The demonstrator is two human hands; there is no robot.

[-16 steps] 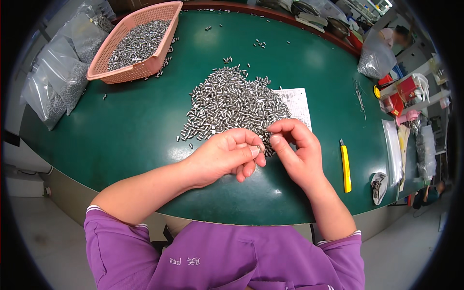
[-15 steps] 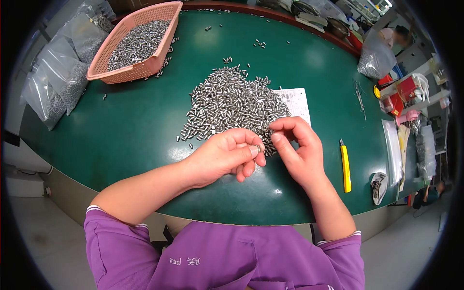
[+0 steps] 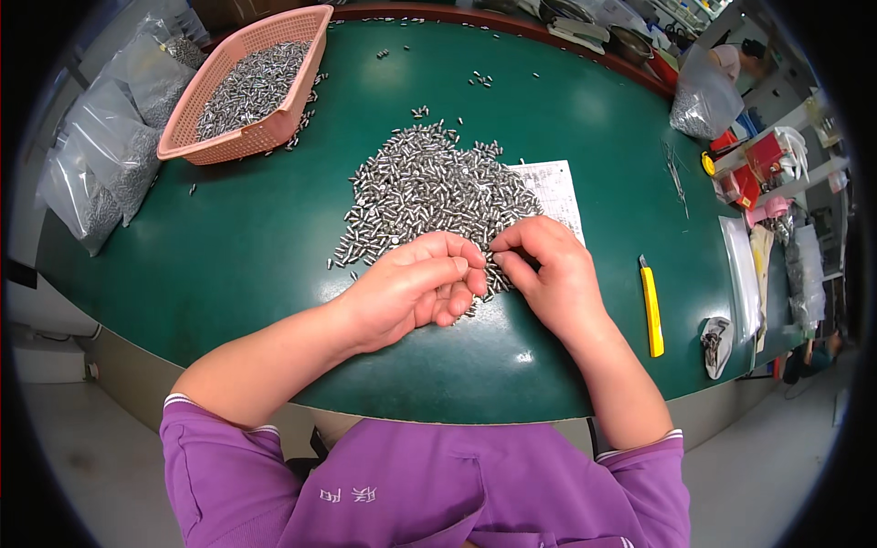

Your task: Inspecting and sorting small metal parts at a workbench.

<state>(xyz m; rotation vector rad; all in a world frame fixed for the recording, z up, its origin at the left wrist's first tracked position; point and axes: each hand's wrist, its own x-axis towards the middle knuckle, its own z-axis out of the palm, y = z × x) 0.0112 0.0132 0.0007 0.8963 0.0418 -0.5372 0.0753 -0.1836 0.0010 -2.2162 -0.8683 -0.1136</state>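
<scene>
A broad heap of small silvery metal pins (image 3: 438, 187) lies on the green table, right in front of both hands. My left hand (image 3: 406, 288) is palm-up at the heap's near edge, fingers curled and thumb pressed toward the index finger. Whatever it holds is too small to make out. Close by on the right, my right hand (image 3: 553, 274) has its thumb and index finger brought together in a pinch, tips just above the pins and near the left fingertips. What lies between those tips is hidden. A printed white sheet (image 3: 557, 187) sticks out from under the heap's right side.
A pink plastic basket (image 3: 233, 142) full of pins stands at the far left, beside clear bags (image 3: 110, 173) of pins. A yellow cutter (image 3: 651, 310) lies to the right, near a small bag of dark bits (image 3: 717, 347). Another person (image 3: 740, 59) is at the far right.
My right hand has moved slightly left and its thumb and index finger have closed together. My left hand has shifted a little left, its thumb drawn back from the fingertips.
</scene>
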